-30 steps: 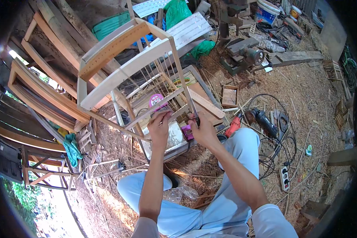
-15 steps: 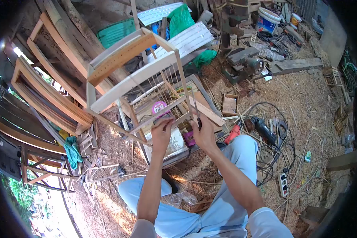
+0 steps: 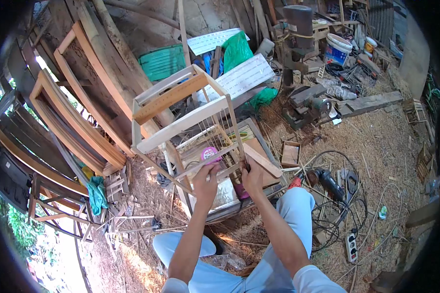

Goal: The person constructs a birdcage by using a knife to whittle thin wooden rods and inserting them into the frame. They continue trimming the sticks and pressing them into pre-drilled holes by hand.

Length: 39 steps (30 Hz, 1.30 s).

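A tilted, box-shaped wooden frame (image 3: 190, 123) with thin rods along one side stands in front of me. My left hand (image 3: 205, 185) is closed in a pinch at its lower near rail; what lies between the fingertips is too small to make out. Close by, my right hand (image 3: 252, 180) is wrapped around a slim dark-handled tool (image 3: 247, 167) at the frame's lower right corner. The tool's exact kind is hard to tell. Behind the hands are a pink round item (image 3: 210, 154) and a flat pale wooden piece (image 3: 263, 161), both on a low work surface (image 3: 274, 188).
To the right lie an angle grinder (image 3: 329, 183), tangled black cables and a power strip (image 3: 351, 247). A small wooden box (image 3: 291, 153) and a vise-like metal machine (image 3: 308, 105) sit farther back. Curved wooden frames (image 3: 76, 122) lean at left. Shavings and sticks cover the ground (image 3: 376, 161).
The view has shifted, so the scene sits lower and farther right. Both hands stay at the frame's lower rails, and the tool in my right hand shows less of its length.
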### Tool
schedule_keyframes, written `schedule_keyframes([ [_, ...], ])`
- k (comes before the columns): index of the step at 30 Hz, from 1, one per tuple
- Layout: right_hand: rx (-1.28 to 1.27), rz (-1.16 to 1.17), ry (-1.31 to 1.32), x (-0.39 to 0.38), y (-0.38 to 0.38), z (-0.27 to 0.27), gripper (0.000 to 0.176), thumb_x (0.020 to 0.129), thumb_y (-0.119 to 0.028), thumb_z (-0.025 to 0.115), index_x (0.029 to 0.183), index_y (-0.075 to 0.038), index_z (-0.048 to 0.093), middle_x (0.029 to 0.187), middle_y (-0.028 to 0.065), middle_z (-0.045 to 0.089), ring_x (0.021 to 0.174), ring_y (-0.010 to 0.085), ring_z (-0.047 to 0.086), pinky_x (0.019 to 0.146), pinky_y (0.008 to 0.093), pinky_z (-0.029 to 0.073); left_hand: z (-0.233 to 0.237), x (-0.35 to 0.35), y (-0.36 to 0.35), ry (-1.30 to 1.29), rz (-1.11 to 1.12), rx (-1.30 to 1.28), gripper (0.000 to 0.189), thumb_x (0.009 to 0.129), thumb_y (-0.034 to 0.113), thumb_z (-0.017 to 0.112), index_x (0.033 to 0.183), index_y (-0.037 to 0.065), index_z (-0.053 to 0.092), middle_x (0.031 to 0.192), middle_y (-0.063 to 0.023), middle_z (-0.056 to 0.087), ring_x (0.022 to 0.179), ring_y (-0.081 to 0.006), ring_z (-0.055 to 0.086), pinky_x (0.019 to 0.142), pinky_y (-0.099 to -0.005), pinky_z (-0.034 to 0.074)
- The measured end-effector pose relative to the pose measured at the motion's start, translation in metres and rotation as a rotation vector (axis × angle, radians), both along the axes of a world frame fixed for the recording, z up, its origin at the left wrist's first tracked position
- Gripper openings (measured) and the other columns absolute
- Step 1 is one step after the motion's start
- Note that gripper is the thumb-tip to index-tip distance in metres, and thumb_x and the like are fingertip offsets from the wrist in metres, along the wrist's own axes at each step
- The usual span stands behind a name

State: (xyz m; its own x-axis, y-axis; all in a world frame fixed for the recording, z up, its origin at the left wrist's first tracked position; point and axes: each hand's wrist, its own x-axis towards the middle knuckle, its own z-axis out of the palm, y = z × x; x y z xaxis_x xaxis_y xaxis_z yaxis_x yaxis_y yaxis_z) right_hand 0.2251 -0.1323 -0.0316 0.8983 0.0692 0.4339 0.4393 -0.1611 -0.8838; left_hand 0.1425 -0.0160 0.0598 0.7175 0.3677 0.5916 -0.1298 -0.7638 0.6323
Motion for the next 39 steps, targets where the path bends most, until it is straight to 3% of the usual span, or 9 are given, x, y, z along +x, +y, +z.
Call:
schedule_keyframes([
  [6,-0.084,-0.027,0.061,-0.012,-0.006,0.019,0.045,0.079,0.002,0.055,0.123,-0.002,0.053,0.087,0.0252,0.063,0.085,0.0410,0.063,0.076,0.0424,0.049,0.046,-0.026,-0.002,-0.119,0.133,0.011,0.009,0.082,0.000,0.066,0.091,-0.002,0.066,0.085,-0.0141,0.068,0.079,-0.0225,0.067,0.071,-0.0298,0.050],
  [7,-0.086,0.089,0.203,-0.013,-0.008,0.027,0.048,0.081,0.003,0.053,0.129,0.001,0.047,0.099,0.0285,0.061,0.096,0.0428,0.060,0.083,0.0437,0.047,0.058,-0.019,-0.002,-0.126,0.087,0.072,0.009,0.082,0.000,0.066,0.091,-0.003,0.066,0.085,-0.0140,0.069,0.079,-0.0227,0.067,0.072,-0.0296,0.050],
  [8,-0.090,0.101,0.208,-0.020,-0.006,0.026,0.048,0.081,0.003,0.053,0.129,0.001,0.047,0.099,0.0285,0.061,0.096,0.0428,0.060,0.083,0.0437,0.047,0.065,-0.016,-0.001,-0.132,0.045,0.132,0.009,0.082,0.000,0.066,0.090,-0.003,0.066,0.085,-0.0139,0.069,0.078,-0.0228,0.067,0.072,-0.0295,0.051],
  [10,-0.084,-0.085,0.012,-0.027,-0.003,0.034,0.050,0.082,0.002,0.051,0.131,0.004,0.039,0.110,0.0313,0.055,0.100,0.0474,0.053,0.085,0.0493,0.042,0.061,-0.004,0.006,-0.134,0.040,0.105,0.009,0.082,0.001,0.066,0.091,-0.003,0.067,0.085,-0.0137,0.069,0.078,-0.0230,0.067,0.072,-0.0295,0.050],
  [11,-0.116,-0.005,0.114,-0.029,-0.010,0.038,0.051,0.085,0.001,0.048,0.134,0.005,0.034,0.121,0.0322,0.051,0.108,0.0477,0.051,0.090,0.0503,0.041,0.059,0.000,0.009,-0.122,0.021,0.067,0.010,0.082,0.001,0.065,0.092,-0.003,0.067,0.085,-0.0137,0.069,0.078,-0.0232,0.067,0.072,-0.0293,0.050],
  [14,-0.103,0.078,0.192,-0.033,-0.022,0.042,0.050,0.084,0.002,0.048,0.133,0.007,0.036,0.125,0.0317,0.047,0.116,0.0457,0.046,0.097,0.0467,0.039,0.060,0.006,0.014,-0.071,-0.003,0.049,0.011,0.082,0.001,0.064,0.093,-0.003,0.067,0.085,-0.0140,0.069,0.077,-0.0227,0.067,0.072,-0.0287,0.050],
  [18,-0.104,0.081,0.133,-0.032,-0.023,0.028,0.047,0.084,0.002,0.048,0.129,0.008,0.038,0.120,0.0325,0.049,0.113,0.0465,0.047,0.096,0.0472,0.039,0.065,0.008,0.013,-0.025,-0.054,-0.082,0.013,0.083,-0.001,0.062,0.094,-0.003,0.067,0.084,-0.0146,0.069,0.075,-0.0202,0.067,0.071,-0.0274,0.050],
  [23,-0.102,0.091,0.172,-0.033,-0.021,0.036,0.035,0.085,0.002,0.047,0.119,0.007,0.044,0.110,0.0303,0.053,0.105,0.0454,0.051,0.090,0.0484,0.041,0.065,0.009,0.014,-0.032,-0.067,-0.050,0.013,0.082,-0.002,0.062,0.094,-0.003,0.068,0.083,-0.0146,0.069,0.075,-0.0185,0.067,0.070,-0.0273,0.050],
  [39,-0.137,0.145,0.222,-0.038,-0.019,0.041,0.032,0.089,0.001,0.044,0.121,0.004,0.045,0.107,0.0265,0.055,0.100,0.0417,0.055,0.085,0.0455,0.043,0.068,0.010,0.012,-0.020,-0.089,-0.044,0.012,0.083,-0.003,0.061,0.094,-0.003,0.066,0.086,-0.0146,0.069,0.077,-0.0202,0.068,0.071,-0.0272,0.051],
])
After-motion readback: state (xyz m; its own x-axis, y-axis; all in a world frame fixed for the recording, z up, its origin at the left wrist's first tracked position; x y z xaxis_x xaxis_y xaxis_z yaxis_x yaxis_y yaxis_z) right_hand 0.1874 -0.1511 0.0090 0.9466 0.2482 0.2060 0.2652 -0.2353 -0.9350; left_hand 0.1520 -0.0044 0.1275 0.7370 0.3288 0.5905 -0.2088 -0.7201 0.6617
